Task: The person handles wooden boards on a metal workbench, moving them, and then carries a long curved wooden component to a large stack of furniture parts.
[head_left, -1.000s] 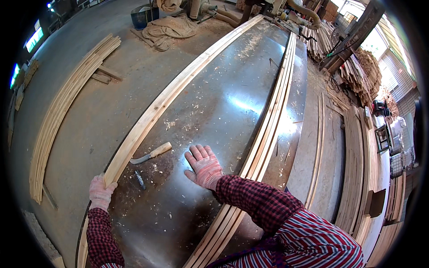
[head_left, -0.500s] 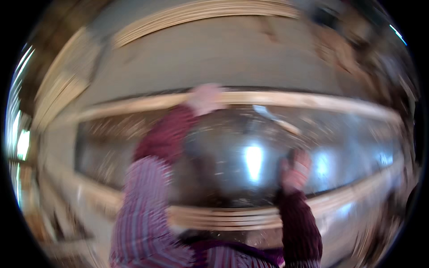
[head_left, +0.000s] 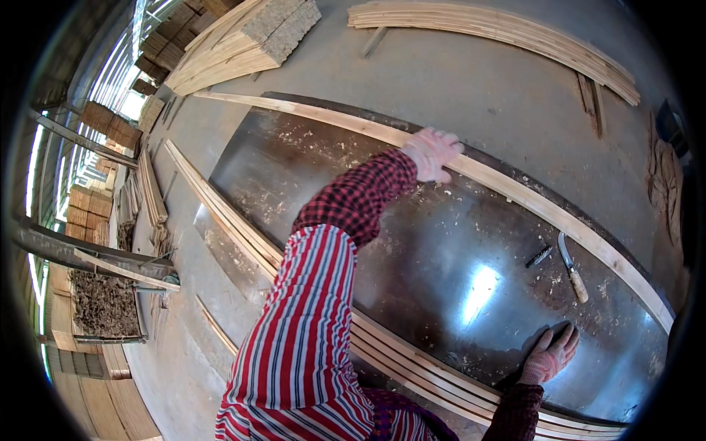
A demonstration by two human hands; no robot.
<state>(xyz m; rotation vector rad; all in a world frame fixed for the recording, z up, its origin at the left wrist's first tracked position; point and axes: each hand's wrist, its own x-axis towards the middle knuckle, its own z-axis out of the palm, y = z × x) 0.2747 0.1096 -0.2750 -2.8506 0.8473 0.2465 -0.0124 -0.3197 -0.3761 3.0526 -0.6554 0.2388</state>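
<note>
Across the far side of a dark, shiny tabletop (head_left: 412, 242) lies a long pale wooden strip (head_left: 507, 187). My left hand (head_left: 432, 153), in a pale pinkish glove, grips over this strip, thumb on its near side and fingers across its top. My right hand (head_left: 550, 356), gloved likewise, rests at the table's near right with its fingers apart, holding nothing. Beyond it lie a curved-blade knife with a wooden handle (head_left: 572, 268) and a small black object (head_left: 539, 256) whose kind I cannot make out. Wood shavings are scattered around them.
Several wooden strips (head_left: 434, 373) lie side by side along the table's near edge. On the floor beyond are a stack of long strips (head_left: 493, 28) and a large lumber stack (head_left: 243, 44). At left stand more wood piles (head_left: 110, 128) and a box of dark scraps (head_left: 104, 303).
The view has turned and sharpened from a blur. My left hand stays on the far strip, and my right hand stays low over the tabletop near its close edge.
</note>
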